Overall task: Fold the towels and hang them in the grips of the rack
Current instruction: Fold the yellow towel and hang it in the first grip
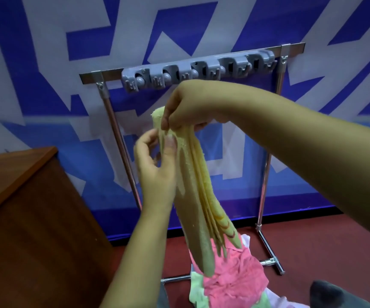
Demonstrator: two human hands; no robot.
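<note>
Yellow towel (198, 185) hangs folded below the rack (198, 71); right hand (186, 105) pinches its top, left hand (155, 161) pinches it just lower.

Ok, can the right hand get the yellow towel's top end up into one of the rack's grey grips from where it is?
Probably yes. The right hand pinches the yellow towel just below the grey grips, all of them empty, with nothing between.
</note>
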